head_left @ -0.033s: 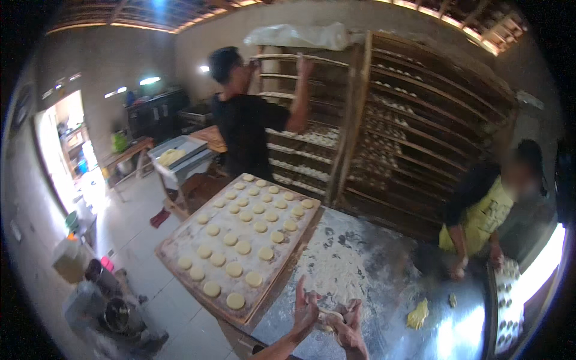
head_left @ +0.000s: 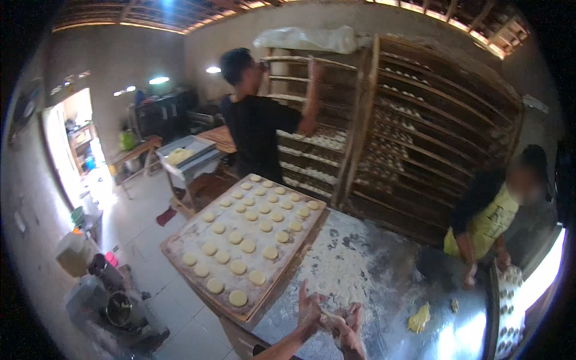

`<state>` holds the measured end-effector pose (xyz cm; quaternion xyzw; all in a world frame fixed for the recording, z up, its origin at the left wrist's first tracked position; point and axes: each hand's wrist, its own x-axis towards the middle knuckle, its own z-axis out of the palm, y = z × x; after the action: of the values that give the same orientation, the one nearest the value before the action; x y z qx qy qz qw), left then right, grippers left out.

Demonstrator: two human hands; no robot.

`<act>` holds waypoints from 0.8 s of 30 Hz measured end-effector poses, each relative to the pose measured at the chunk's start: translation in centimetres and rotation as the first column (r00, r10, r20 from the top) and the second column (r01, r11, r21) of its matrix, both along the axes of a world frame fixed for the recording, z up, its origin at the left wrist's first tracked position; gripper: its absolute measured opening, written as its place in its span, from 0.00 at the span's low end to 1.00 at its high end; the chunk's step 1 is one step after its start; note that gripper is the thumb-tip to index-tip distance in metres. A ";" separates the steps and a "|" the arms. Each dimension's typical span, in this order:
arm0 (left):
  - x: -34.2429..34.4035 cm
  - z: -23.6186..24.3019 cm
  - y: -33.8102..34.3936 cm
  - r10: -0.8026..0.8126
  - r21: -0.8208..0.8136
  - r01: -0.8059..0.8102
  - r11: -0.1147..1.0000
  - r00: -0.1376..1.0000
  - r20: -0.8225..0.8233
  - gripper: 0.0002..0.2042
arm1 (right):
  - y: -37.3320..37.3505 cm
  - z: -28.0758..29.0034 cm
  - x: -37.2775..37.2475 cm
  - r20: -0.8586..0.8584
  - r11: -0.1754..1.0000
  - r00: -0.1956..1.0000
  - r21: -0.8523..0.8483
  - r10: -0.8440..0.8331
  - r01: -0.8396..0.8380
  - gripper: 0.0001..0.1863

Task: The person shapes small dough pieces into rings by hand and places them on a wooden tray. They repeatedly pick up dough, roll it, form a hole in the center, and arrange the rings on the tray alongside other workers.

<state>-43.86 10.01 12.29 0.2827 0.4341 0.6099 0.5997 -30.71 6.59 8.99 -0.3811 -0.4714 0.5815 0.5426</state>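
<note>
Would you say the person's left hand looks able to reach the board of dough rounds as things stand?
Probably yes: nothing visible blocks the left hand from the nearby board, though that hand seems occupied, holding a pale dough piece together with the right hand.

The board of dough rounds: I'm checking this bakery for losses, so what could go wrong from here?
The board has its left side toward the tiled floor, so a knock might send dough rounds down. A sweep of the left hand could dent the nearest ones. The piece of dough between it and the right hand might tear if pulled unevenly.
</note>
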 end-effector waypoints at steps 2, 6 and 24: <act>1.8 -0.8 -1.6 0.255 0.350 -0.088 0.933 0.845 -0.469 0.29 | -0.8 -0.5 0.4 -0.219 0.995 0.975 -0.104 -0.035 0.012 0.23; 3.5 -2.3 -2.9 0.188 0.313 -0.082 0.946 0.926 -0.328 0.29 | -0.4 -0.6 2.2 -0.250 0.983 0.968 -0.170 0.030 -0.075 0.31; 2.1 0.3 -6.1 0.422 0.423 -0.217 0.880 0.767 -0.483 0.29 | -1.4 4.9 1.0 -0.211 0.929 0.926 -0.133 0.313 -0.344 0.26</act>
<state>-41.76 3.87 12.58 0.4699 0.5200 0.6595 0.2717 -29.70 5.15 13.89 -0.2847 -0.4250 0.7351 0.4448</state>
